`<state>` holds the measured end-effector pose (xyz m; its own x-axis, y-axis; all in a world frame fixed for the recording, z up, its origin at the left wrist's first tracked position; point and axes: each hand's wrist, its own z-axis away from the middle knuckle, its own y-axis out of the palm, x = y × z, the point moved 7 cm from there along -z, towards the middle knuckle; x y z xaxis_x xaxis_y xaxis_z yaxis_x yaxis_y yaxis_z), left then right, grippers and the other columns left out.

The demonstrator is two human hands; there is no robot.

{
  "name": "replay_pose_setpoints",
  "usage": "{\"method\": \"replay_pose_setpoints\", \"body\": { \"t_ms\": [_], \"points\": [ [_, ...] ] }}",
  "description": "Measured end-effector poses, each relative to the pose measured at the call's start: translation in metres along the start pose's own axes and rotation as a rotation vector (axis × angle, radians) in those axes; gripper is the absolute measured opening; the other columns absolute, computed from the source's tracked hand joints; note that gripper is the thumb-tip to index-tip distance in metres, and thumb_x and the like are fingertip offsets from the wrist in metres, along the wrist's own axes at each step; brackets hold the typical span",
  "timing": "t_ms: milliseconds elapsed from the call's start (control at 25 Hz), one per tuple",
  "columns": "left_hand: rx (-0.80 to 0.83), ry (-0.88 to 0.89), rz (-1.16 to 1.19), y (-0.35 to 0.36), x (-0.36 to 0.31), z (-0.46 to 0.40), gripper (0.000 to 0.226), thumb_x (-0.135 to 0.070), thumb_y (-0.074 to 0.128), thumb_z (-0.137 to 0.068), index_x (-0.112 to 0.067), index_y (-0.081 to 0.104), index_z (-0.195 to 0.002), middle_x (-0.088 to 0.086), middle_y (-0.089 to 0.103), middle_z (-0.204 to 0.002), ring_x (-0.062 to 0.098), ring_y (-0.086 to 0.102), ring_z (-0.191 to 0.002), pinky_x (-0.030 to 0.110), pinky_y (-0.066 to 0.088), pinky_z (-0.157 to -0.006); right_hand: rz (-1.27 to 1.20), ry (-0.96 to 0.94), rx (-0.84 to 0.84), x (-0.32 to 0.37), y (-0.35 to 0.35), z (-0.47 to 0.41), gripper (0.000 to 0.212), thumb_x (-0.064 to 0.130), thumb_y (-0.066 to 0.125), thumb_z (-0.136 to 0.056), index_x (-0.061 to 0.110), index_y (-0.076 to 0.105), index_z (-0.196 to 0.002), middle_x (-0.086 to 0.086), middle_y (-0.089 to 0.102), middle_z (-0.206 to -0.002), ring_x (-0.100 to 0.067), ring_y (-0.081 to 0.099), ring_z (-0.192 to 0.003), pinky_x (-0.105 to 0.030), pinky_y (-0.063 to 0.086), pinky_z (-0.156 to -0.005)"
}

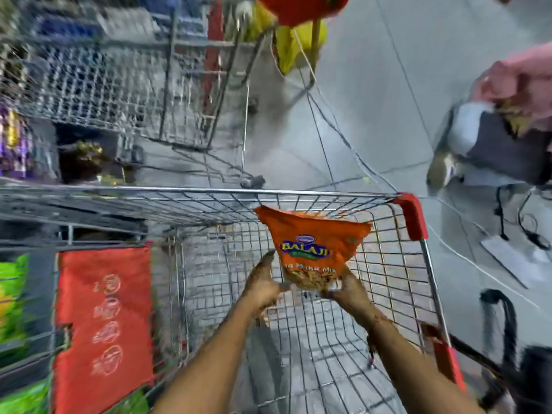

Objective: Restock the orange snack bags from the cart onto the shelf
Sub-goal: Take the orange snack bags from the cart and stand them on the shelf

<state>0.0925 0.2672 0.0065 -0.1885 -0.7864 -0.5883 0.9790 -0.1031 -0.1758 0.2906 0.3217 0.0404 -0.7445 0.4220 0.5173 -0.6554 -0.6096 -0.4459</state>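
An orange snack bag (pixel 313 243) with a blue logo hangs above the basket of a wire shopping cart (pixel 412 216). My right hand (pixel 348 289) grips its lower right corner. My left hand (pixel 263 286) is at the lower left edge of the bag, fingers spread and touching it. The cart basket under the bag shows only bare wire and the floor through it. The shelf (pixel 12 288) is at the far left edge, with green and yellow bags on it, blurred.
A red child-seat flap (pixel 101 327) lies at the cart's left. A second wire cart (pixel 104 82) stands ahead on the left. Another person (pixel 513 85) in pink stands at the right. Cables (pixel 522 222) and a flat board lie on the grey floor at the right.
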Motion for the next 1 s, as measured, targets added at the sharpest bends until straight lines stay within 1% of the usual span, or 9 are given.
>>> {"method": "replay_pose_setpoints", "body": {
  "t_ms": [80,160,280,440,520,600,760,840,1000],
  "points": [
    [0.096,-0.027,0.092,0.008,0.0,-0.021,0.077,0.002,0.077,-0.072,-0.018,0.042,-0.138,-0.008,0.048,-0.134,0.014,0.052,-0.121,0.026,0.051,-0.089,-0.025,0.017,0.022,-0.009,0.004,-0.017,0.07,-0.003,0.079,-0.062,0.019,0.058,-0.125,0.004,0.063,-0.107,-0.018,0.058,-0.096,0.0,0.041,-0.056],
    [0.128,-0.017,0.134,0.013,-0.001,-0.028,0.071,0.003,0.08,-0.068,-0.018,0.05,-0.129,-0.004,0.057,-0.13,0.019,0.059,-0.116,0.029,0.056,-0.083,-0.106,0.046,0.023,-0.022,0.005,-0.026,0.064,0.001,0.079,-0.057,0.019,0.063,-0.116,-0.001,0.068,-0.11,-0.022,0.064,-0.098,-0.01,0.048,-0.061],
    [0.105,0.016,0.108,0.012,-0.004,-0.015,0.092,-0.03,0.09,-0.046,-0.024,0.051,-0.128,-0.001,0.064,-0.13,0.02,0.058,-0.122,0.041,0.05,-0.102,-0.177,0.074,0.045,-0.03,0.008,-0.02,0.051,0.001,0.076,-0.066,0.018,0.061,-0.112,-0.005,0.069,-0.113,-0.02,0.065,-0.102,-0.015,0.052,-0.065],
    [0.012,0.075,0.136,-0.017,-0.004,0.027,0.102,-0.058,0.089,-0.035,-0.03,0.05,-0.125,-0.003,0.065,-0.128,0.02,0.059,-0.121,0.047,0.048,-0.104,-0.219,-0.008,0.146,0.003,0.016,0.009,0.049,-0.001,0.074,-0.074,0.018,0.058,-0.116,-0.004,0.068,-0.116,-0.022,0.063,-0.108,-0.021,0.053,-0.072],
    [-0.068,0.129,0.17,-0.043,-0.002,0.059,0.103,-0.065,0.088,-0.03,-0.03,0.053,-0.12,-0.001,0.068,-0.123,0.021,0.062,-0.117,0.049,0.05,-0.101,-0.23,-0.115,0.184,0.035,0.021,0.035,0.045,-0.003,0.073,-0.076,0.018,0.058,-0.113,-0.005,0.068,-0.113,-0.02,0.065,-0.104,-0.017,0.054,-0.066],
    [-0.166,0.22,0.201,-0.075,-0.011,0.113,0.087,-0.059,0.089,-0.034,-0.035,0.057,-0.111,-0.001,0.07,-0.117,0.02,0.064,-0.113,0.049,0.05,-0.101,-0.259,-0.253,0.209,0.07,0.028,0.069,0.044,-0.005,0.072,-0.078,0.021,0.061,-0.111,-0.008,0.069,-0.113,-0.015,0.068,-0.1,-0.016,0.056,-0.064],
    [-0.414,0.443,0.265,-0.146,-0.033,0.255,0.06,-0.036,0.086,-0.05,-0.028,0.063,-0.104,0.003,0.073,-0.109,0.024,0.067,-0.103,0.044,0.05,-0.094,-0.295,-0.605,0.229,0.173,0.041,0.164,0.048,0.006,0.082,-0.064,0.035,0.069,-0.099,0.001,0.072,-0.111,-0.022,0.067,-0.106,-0.029,0.054,-0.089],
    [-0.58,0.563,0.291,-0.185,-0.042,0.346,0.056,-0.034,0.086,-0.05,-0.033,0.065,-0.102,-0.005,0.075,-0.102,0.018,0.068,-0.099,0.037,0.053,-0.089,-0.318,-0.805,0.261,0.232,0.047,0.235,0.053,0.007,0.084,-0.062,0.038,0.07,-0.102,0.009,0.075,-0.109,-0.015,0.066,-0.108,-0.023,0.051,-0.095],
    [-0.939,0.81,0.309,-0.235,-0.056,0.545,0.066,-0.033,0.083,-0.056,-0.019,0.061,-0.117,0.001,0.072,-0.111,0.016,0.067,-0.105,0.035,0.053,-0.097,-0.355,-1.189,0.342,0.329,0.064,0.398,0.058,0.008,0.083,-0.068,0.026,0.064,-0.119,0.014,0.071,-0.119,-0.001,0.063,-0.113,-0.019,0.047,-0.096]
  ]
}}
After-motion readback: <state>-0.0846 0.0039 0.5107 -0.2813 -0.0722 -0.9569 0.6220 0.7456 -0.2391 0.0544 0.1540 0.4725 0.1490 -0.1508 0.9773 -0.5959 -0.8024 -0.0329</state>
